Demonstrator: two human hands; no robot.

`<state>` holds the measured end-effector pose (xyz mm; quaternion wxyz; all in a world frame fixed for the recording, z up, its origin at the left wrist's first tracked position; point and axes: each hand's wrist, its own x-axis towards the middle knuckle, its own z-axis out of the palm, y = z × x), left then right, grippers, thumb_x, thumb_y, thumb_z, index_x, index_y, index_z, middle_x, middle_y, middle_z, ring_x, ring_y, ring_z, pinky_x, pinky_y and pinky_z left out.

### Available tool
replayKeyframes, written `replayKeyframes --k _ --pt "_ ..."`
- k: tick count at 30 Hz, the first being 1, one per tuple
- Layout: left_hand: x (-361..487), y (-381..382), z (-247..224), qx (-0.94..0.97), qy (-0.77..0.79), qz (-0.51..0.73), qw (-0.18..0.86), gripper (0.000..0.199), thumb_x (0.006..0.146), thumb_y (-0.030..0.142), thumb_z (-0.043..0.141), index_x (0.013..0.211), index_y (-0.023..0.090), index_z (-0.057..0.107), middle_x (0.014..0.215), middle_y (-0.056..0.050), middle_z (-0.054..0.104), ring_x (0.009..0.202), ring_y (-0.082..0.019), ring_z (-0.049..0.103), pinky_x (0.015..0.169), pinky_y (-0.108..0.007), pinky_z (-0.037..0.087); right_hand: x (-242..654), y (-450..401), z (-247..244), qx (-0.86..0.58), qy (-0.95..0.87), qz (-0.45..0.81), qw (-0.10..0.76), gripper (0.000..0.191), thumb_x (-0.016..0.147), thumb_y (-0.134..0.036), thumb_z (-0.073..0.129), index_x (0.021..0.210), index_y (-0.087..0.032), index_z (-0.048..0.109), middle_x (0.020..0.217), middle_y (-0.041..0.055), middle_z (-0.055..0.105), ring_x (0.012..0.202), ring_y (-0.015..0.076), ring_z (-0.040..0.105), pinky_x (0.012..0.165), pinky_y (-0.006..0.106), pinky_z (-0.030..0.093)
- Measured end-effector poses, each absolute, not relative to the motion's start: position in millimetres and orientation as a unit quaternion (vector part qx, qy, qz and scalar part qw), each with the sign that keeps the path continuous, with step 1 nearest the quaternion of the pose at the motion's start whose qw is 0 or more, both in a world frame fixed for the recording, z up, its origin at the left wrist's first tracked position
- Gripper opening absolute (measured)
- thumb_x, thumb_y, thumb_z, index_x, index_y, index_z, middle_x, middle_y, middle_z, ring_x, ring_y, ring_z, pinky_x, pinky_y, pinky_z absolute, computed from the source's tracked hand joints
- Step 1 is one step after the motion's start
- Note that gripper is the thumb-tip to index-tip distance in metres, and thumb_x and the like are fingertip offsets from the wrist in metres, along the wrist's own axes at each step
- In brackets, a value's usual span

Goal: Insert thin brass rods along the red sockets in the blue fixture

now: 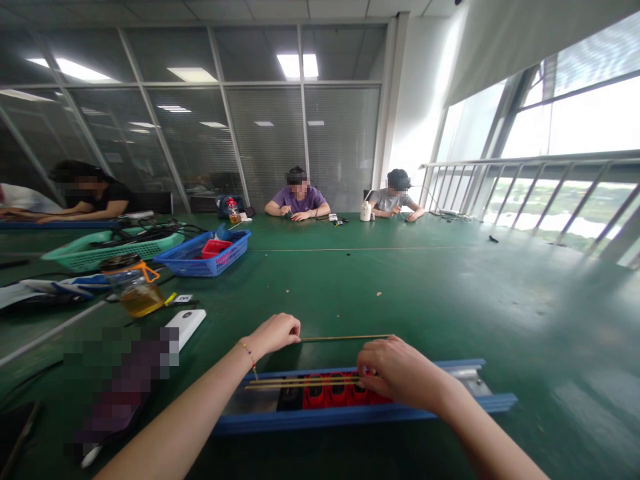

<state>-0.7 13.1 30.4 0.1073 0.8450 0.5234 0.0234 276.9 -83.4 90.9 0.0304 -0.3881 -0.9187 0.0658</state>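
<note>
My left hand is closed in a pinch at the left end of a thin tan stick, which lies level just above or on the table. The stick's right end meets the knuckles of my right hand. That hand is curled, its thumb and fingers closed on a few more thin sticks that point left. These sticks pass over a long blue-edged tray with a metal bed. Inside the tray sits a row of red holders beside a black block; my right hand partly covers them.
Left on the green table are a green basket with cables, a blue basket, a jar of amber liquid and a white device. Several people sit at the far side and left. A railing runs along the right.
</note>
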Motion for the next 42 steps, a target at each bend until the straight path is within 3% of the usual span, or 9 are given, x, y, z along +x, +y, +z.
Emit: replayKeyframes --k 13,20,27,36,42 --pt "6.4 -2.3 47.4 0.854 0.506 0.036 0.116 0.02 0.077 0.036 0.051 0.08 0.021 0.064 0.083 -0.002 0.065 0.076 -0.016 0.058 0.066 -0.023 0.039 276.4 -84.2 91.8 -0.393 -0.916 0.079 0.031 0.016 0.082 -0.029 0.048 0.087 -0.022 0.061 0.087 0.0011 0.066 0.08 0.0165 0.06 0.067 0.024 0.036" --pt "12.6 -52.1 101.5 0.861 0.426 -0.009 0.278 0.03 0.077 0.046 0.048 0.086 0.024 0.066 0.082 0.002 0.066 0.068 -0.013 0.057 0.056 -0.02 0.037 277.6 -82.0 89.0 -0.384 -0.919 0.077 0.038 0.015 0.082 -0.03 0.048 0.088 -0.022 0.06 0.086 0.001 0.066 0.079 0.0163 0.059 0.068 0.023 0.037" --pt "14.4 -73.9 105.0 0.888 0.401 0.0 0.225 0.022 0.079 0.039 0.05 0.085 0.025 0.066 0.087 0.001 0.064 0.077 -0.014 0.056 0.066 -0.021 0.038 277.9 -82.8 87.6 -0.381 -0.921 0.076 0.045 0.014 0.082 -0.029 0.048 0.087 -0.022 0.06 0.085 0.0005 0.066 0.08 0.0159 0.059 0.067 0.023 0.036" --pt "14.0 -72.0 97.5 0.879 0.41 0.012 0.243 0.021 0.078 0.038 0.051 0.08 0.022 0.063 0.084 0.001 0.06 0.076 -0.013 0.053 0.061 -0.019 0.037 278.2 -81.6 83.5 -0.377 -0.922 0.073 0.047 0.013 0.082 -0.029 0.048 0.087 -0.023 0.059 0.084 -0.0002 0.065 0.079 0.0158 0.059 0.067 0.023 0.036" --pt "13.3 -76.6 107.6 0.88 0.428 0.062 0.198 0.019 0.08 0.035 0.049 0.075 0.021 0.061 0.078 0.002 0.059 0.074 -0.012 0.052 0.061 -0.02 0.033 277.6 -82.5 85.3 -0.38 -0.922 0.067 0.038 0.015 0.084 -0.03 0.046 0.087 -0.022 0.059 0.085 0.0006 0.065 0.079 0.0164 0.059 0.066 0.024 0.036"
